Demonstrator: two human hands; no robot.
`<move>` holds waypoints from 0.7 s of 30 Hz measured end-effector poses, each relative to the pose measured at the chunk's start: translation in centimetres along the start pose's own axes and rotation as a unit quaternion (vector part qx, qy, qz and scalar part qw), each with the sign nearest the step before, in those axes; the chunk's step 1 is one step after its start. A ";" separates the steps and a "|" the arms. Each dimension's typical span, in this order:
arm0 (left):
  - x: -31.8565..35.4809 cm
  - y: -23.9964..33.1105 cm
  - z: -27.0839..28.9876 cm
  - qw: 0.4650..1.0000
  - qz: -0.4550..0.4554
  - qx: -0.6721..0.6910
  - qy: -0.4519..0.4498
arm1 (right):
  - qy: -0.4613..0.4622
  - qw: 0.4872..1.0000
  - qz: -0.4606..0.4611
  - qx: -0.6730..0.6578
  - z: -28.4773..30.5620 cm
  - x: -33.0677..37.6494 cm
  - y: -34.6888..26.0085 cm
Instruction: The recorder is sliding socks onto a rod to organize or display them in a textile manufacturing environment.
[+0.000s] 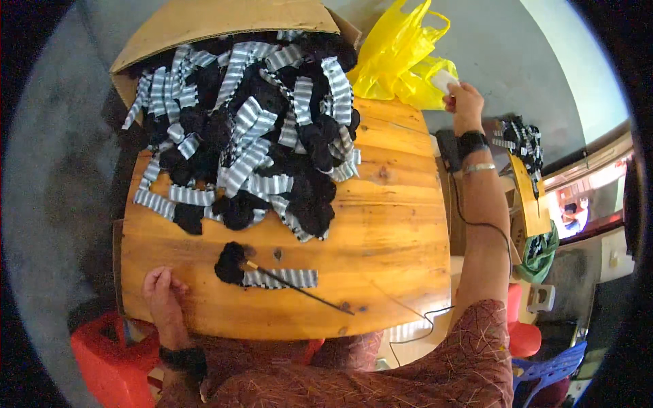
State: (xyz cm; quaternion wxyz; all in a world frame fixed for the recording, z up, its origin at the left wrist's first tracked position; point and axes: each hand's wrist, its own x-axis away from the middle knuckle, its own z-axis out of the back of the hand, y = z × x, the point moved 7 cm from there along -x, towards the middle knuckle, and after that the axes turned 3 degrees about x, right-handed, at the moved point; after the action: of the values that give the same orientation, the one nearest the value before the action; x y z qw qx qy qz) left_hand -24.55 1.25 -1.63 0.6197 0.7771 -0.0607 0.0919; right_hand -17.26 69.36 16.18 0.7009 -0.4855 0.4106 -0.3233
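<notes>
My left hand [162, 289] rests on the near left part of the wooden table [388, 231], fingers curled, holding nothing. Just to its right lies a black fluffy tuft [231, 262] joined to a grey-and-white striped strip [282, 277], with a thin dark stick [306, 294] lying across them. My right hand [462, 98] is stretched out past the table's far right edge and grips a small white object [445, 80] next to a yellow plastic bag [401, 61]. A big heap of black tufts and striped strips [252, 129] covers the far half of the table.
An open cardboard box [204, 24] lies behind the heap. A thin black cable [476, 224] runs along my right arm. To the right stand another wooden surface [530, 197] with more striped pieces, a green bag [541, 255], and red [102, 353] and blue [554, 367] plastic stools.
</notes>
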 end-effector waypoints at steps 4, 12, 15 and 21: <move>0.5 -0.7 0.9 0.995 -0.024 -0.098 -0.017 | 0.015 1.000 -0.006 -0.019 -2.0 -6.7 3.0; 1.6 -0.2 0.6 0.986 -0.088 -0.123 -0.066 | 0.003 0.999 0.001 -0.038 -2.8 -5.4 6.6; 2.4 -0.1 0.6 0.988 -0.038 -0.151 -0.018 | -0.023 0.999 -0.020 0.028 -2.9 0.6 6.3; 1.9 1.2 -1.6 0.980 -0.049 -0.167 -0.099 | -0.200 0.975 0.000 0.095 -0.8 17.1 2.2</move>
State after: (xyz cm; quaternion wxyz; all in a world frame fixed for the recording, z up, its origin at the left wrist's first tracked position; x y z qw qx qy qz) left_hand -23.01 2.59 0.33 0.7356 0.6697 -0.0982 -0.0272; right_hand -10.08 55.20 9.48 0.8117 -0.4716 0.2290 -0.2573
